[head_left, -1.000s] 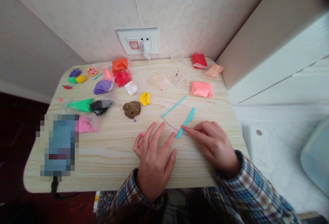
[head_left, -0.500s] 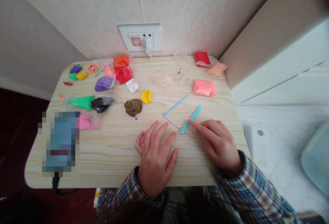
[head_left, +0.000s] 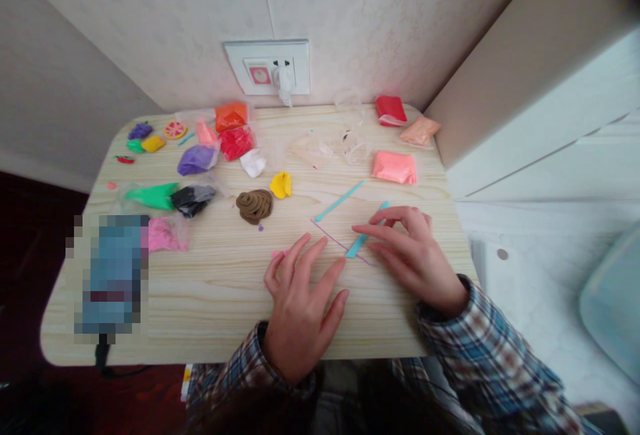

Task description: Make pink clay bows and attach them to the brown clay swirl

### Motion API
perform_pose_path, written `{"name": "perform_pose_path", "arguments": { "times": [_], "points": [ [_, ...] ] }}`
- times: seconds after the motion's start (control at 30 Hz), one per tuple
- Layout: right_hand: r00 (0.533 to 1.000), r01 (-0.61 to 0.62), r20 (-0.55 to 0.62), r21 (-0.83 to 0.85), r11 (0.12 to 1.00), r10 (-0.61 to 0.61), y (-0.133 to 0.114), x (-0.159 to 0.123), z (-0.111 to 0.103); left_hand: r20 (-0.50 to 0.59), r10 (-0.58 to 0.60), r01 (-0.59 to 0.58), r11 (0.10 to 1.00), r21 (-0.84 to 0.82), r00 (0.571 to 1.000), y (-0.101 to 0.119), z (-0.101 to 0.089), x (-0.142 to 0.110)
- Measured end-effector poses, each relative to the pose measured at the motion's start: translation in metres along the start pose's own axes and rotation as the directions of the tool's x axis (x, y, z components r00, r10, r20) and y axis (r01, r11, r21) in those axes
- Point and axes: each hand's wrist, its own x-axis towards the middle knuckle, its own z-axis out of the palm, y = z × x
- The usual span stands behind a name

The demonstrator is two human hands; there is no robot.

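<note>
My left hand [head_left: 305,302] lies on the table with its fingers spread. Its index fingertip is beside the lower end of a turquoise plastic clay knife [head_left: 357,246], and a small pink piece of clay [head_left: 278,254] shows by its ring and little fingers. Over the knife is my right hand [head_left: 413,255], thumb and index finger apart, partly covering the blade; I see no firm grip. A thin purple clay strand [head_left: 330,235] runs slantwise under the knife. Behind it lies a second, slim turquoise tool [head_left: 341,200].
A coiled brown clay mound [head_left: 255,206] and a yellow clay piece [head_left: 281,184] sit mid-table. Bagged clay, such as a green pack [head_left: 153,196] and a coral pack [head_left: 395,166], lies around. A blurred-out device [head_left: 115,275] with a cable is at left. A wall socket [head_left: 270,68] is behind.
My right index finger has come off the knife and shifted left, and the hand's fingers have spread over it. The left hand stays put. The view has shifted slightly.
</note>
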Motion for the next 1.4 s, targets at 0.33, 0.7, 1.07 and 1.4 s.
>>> {"name": "perform_pose_path", "arguments": {
  "times": [0.33, 0.7, 1.07, 1.4],
  "points": [
    [0.985, 0.014, 0.17, 0.056, 0.998, -0.024, 0.016, 0.021, -0.003, -0.037, -0.005, 0.004, 0.999, -0.036, 0.999, 0.0, -0.001, 0.0],
    [0.992, 0.049, 0.116, 0.079, 0.996, -0.058, 0.015, 0.008, -0.009, -0.013, 0.008, -0.009, 0.998, -0.056, 1.0, 0.001, -0.002, 0.0],
    [0.999, 0.007, -0.035, -0.166, 0.986, -0.013, -0.021, -0.033, -0.01, 0.115, 0.024, -0.033, 0.997, 0.071, 0.993, 0.002, 0.0, 0.003],
    [1.0, 0.02, -0.001, -0.209, 0.978, -0.021, -0.022, -0.033, -0.007, 0.069, -0.004, -0.01, 0.982, 0.188, 0.998, 0.006, 0.003, 0.006]
  ]
}}
